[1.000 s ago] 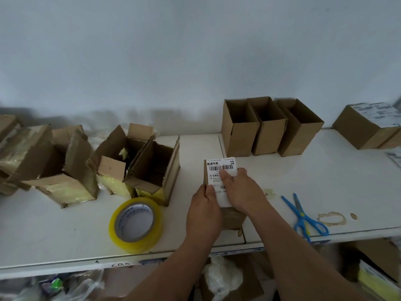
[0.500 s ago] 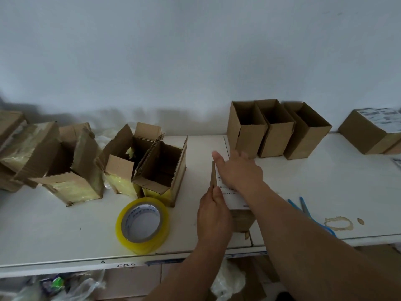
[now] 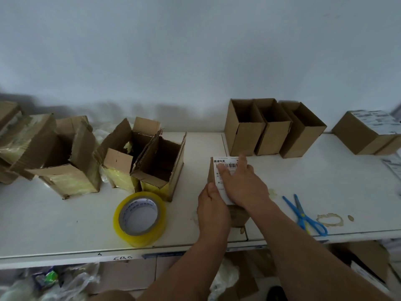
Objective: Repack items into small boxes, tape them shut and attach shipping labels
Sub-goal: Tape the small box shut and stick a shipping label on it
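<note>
White wall fills the back, and a long white table (image 3: 65,220) runs under it. Near the front edge of the table sits a small brown box (image 3: 235,213) with a white shipping label (image 3: 223,170) on top.

Left hand (image 3: 211,208) holds the near left corner of the box, with its fingers curled on the edge to keep the box from sliding. Right hand (image 3: 243,183) lies flat on the label, fingers straight, and presses it down.

To do this well, I think the flat hand should rub from the middle out to the edges, so no bumps stay under the paper. The corners need a good press too. The bar code should stay smooth, so it can be read.

Left of the hands lies a yellow tape roll (image 3: 140,218). Past it stand torn open boxes (image 3: 138,161). Right of the hands lie blue scissors (image 3: 303,213). Behind the hands, by the wall, stand three empty small boxes (image 3: 273,129) in a row. Far to the right sits a labelled box (image 3: 366,131).
</note>
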{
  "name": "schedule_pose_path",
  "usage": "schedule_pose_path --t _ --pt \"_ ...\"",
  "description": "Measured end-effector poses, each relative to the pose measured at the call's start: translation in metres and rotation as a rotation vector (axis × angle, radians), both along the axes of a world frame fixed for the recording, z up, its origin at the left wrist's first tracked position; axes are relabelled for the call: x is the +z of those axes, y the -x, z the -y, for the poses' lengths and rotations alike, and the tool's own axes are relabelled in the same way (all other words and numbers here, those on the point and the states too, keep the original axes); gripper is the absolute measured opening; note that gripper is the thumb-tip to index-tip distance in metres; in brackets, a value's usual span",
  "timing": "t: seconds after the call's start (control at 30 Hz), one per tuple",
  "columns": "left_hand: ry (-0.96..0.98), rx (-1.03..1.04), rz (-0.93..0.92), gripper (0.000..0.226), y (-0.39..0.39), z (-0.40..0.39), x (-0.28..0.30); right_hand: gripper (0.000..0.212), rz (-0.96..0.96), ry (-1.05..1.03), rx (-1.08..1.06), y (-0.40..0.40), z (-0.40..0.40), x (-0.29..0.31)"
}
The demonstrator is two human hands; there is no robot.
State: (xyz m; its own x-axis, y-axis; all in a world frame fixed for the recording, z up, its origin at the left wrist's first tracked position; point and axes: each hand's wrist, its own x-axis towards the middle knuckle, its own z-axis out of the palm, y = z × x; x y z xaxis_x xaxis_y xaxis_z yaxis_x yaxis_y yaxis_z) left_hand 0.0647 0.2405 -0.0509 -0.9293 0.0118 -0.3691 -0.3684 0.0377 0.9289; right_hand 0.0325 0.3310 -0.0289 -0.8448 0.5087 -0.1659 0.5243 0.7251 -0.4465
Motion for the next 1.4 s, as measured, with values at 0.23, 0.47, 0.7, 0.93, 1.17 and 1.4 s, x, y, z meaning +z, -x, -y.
schedule_pose_path --t 0.23,0.47,0.7,0.93,1.17,1.4 --pt "-0.011 0.010 0.003 0.044 -0.001 0.000 0.005 0.083 -0.018 0.005 -0.014 -0.006 0.000 0.002" --pt "-0.007 0.011 -0.009 0.044 -0.001 0.000 0.006 0.077 -0.038 0.139 -0.046 -0.023 -0.001 -0.011" --pt "-0.029 -0.022 0.003 0.039 -0.002 0.003 0.006 0.054 -0.035 0.363 -0.062 -0.034 -0.007 -0.006" --pt "0.012 -0.092 -0.033 0.042 -0.002 0.004 0.002 0.079 -0.024 0.352 -0.093 -0.001 -0.017 0.013" --pt "0.035 -0.149 -0.078 0.043 -0.014 0.002 -0.005 0.069 -0.056 0.310 -0.066 0.012 -0.012 0.008" --pt "-0.023 -0.138 -0.073 0.043 -0.018 0.004 -0.007 0.064 -0.097 0.417 -0.085 -0.012 -0.015 0.006"
